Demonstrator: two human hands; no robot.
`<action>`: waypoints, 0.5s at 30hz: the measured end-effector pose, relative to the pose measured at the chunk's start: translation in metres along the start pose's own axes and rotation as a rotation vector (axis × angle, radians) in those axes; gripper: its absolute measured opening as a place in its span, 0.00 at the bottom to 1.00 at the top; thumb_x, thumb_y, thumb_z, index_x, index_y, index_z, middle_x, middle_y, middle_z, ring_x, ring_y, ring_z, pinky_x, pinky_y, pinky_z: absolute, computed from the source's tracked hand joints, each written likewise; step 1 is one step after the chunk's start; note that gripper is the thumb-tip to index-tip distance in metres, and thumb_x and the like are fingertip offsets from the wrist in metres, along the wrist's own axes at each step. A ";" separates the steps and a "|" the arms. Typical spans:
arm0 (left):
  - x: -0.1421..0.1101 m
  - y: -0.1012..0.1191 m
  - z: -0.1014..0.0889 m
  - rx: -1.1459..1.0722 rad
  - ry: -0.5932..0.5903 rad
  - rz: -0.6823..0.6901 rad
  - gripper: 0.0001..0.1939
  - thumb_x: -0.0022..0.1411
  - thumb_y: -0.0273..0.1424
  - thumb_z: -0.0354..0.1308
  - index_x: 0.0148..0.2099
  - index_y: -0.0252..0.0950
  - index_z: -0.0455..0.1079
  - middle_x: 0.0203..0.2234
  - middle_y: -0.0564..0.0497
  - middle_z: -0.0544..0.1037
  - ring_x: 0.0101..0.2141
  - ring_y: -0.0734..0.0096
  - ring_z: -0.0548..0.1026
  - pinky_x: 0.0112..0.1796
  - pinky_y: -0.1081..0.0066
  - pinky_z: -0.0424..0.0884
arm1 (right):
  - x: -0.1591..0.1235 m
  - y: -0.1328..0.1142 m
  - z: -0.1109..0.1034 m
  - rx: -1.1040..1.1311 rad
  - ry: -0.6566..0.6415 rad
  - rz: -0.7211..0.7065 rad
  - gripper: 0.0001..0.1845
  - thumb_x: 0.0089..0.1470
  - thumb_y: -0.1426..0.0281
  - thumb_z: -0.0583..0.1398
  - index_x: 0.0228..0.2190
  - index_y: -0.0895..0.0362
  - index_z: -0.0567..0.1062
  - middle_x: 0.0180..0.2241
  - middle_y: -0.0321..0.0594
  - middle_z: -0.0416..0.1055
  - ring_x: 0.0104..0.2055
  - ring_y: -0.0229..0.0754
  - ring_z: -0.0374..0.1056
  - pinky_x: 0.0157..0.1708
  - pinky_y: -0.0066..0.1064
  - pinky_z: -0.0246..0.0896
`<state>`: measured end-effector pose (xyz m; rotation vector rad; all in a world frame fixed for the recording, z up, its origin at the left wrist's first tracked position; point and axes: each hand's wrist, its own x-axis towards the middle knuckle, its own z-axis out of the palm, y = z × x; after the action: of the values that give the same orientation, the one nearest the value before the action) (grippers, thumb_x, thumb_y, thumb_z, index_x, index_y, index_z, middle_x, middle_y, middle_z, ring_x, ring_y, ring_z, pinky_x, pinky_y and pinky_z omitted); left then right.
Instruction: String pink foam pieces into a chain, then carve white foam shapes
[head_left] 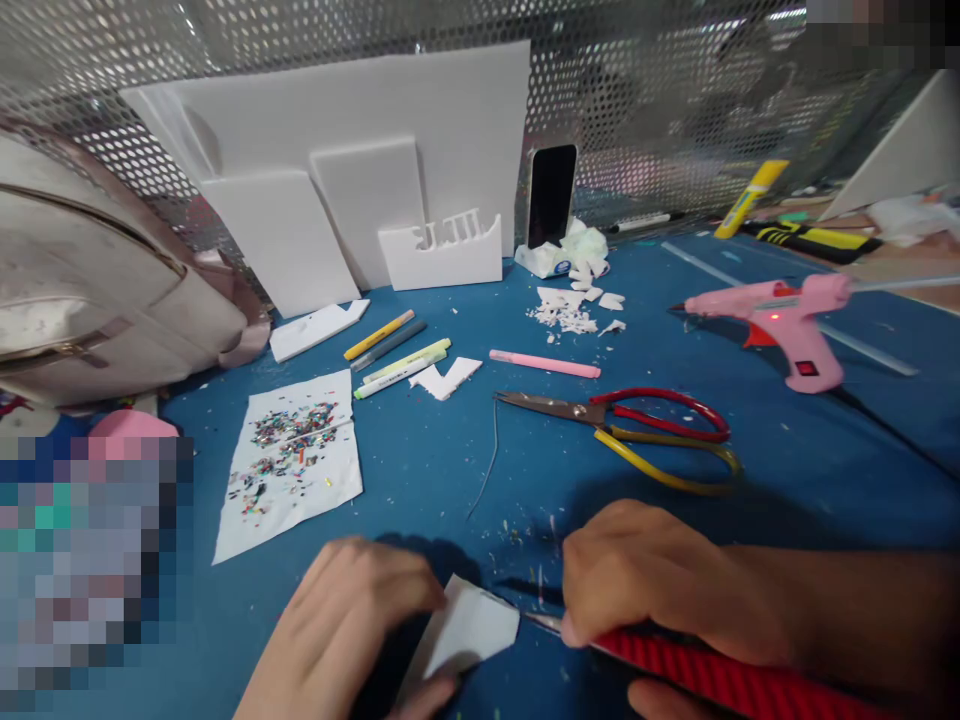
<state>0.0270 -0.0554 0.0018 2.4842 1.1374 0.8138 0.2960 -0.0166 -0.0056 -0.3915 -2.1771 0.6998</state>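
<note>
White piece (484, 622) between hands, held by left hand (349, 620); right hand (637, 575) grips red-handled tool (682, 655), long axis slanting up-left, tip at piece's right edge, contact unclear.

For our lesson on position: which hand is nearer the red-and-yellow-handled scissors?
Right. The right hand is just below the scissors in the picture, gripping a red tool; the left hand is farther off, to their lower left, holding a white piece.

Gap on table (420, 455) — scissors (581, 411) right, paper (341, 467) left
</note>
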 end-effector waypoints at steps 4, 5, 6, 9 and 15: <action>0.008 -0.006 0.000 -0.145 -0.032 -0.055 0.12 0.68 0.41 0.60 0.51 0.44 0.70 0.40 0.49 0.80 0.40 0.63 0.78 0.41 0.64 0.73 | 0.009 0.011 -0.010 0.004 -0.215 -0.218 0.11 0.65 0.66 0.53 0.47 0.56 0.66 0.29 0.33 0.73 0.29 0.36 0.72 0.31 0.27 0.61; 0.009 -0.006 0.000 -0.182 -0.051 -0.062 0.11 0.68 0.41 0.59 0.50 0.45 0.71 0.39 0.50 0.80 0.40 0.63 0.77 0.43 0.63 0.72 | 0.010 0.011 -0.011 -0.037 -0.261 -0.235 0.11 0.64 0.68 0.55 0.48 0.56 0.66 0.31 0.33 0.74 0.31 0.36 0.73 0.32 0.27 0.61; 0.010 -0.005 0.000 -0.218 -0.067 -0.076 0.09 0.69 0.40 0.59 0.48 0.45 0.73 0.37 0.51 0.81 0.39 0.64 0.77 0.44 0.62 0.71 | 0.010 0.011 -0.011 -0.081 -0.280 -0.249 0.12 0.64 0.69 0.56 0.48 0.56 0.66 0.32 0.33 0.75 0.31 0.36 0.73 0.32 0.27 0.61; 0.011 0.000 0.000 -0.293 -0.065 -0.112 0.07 0.70 0.37 0.58 0.41 0.44 0.76 0.32 0.52 0.81 0.35 0.65 0.77 0.44 0.59 0.68 | 0.008 0.010 -0.009 -0.146 -0.275 -0.283 0.11 0.67 0.63 0.55 0.48 0.55 0.66 0.34 0.33 0.75 0.33 0.35 0.73 0.31 0.28 0.59; 0.008 0.001 -0.003 -0.276 0.009 -0.117 0.08 0.68 0.31 0.60 0.35 0.43 0.78 0.29 0.53 0.81 0.31 0.67 0.76 0.41 0.59 0.70 | 0.005 0.012 -0.005 -0.081 -0.202 -0.288 0.19 0.67 0.53 0.53 0.48 0.56 0.67 0.31 0.34 0.74 0.31 0.35 0.72 0.30 0.26 0.57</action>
<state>0.0301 -0.0502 0.0081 2.1717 1.0808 0.8833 0.2974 -0.0028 -0.0074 -0.0447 -2.3939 0.5098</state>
